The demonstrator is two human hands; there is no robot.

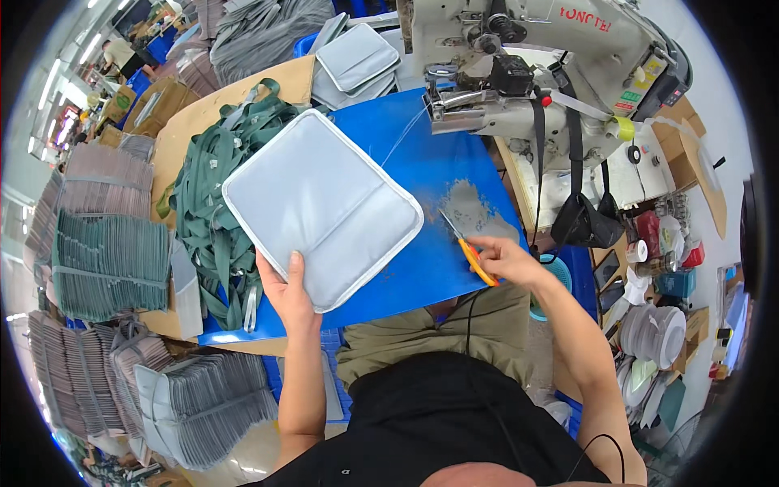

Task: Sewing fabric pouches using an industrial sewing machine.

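A square light-grey fabric panel point(320, 207) with rounded corners and a pale bound edge is tilted over the blue work table. My left hand point(288, 290) grips its near-left edge, thumb on top and the fingers mostly hidden beneath. At the right, my right hand point(505, 258) is closed round the orange handles of a pair of scissors point(473, 261). The blades point away from me, up and to the left, over grey lint point(479, 209) on the blue table top point(389, 280). Thin thread runs from the sewing machine point(519, 81) toward the table beyond the panel.
Green webbing straps point(215, 219) lie heaped left of the panel. More grey panels point(357, 58) are stacked at the far side. Tied bundles of panels point(109, 268) stand at the left. A black pouch point(586, 221) hangs below the machine; spools and boxes crowd the right.
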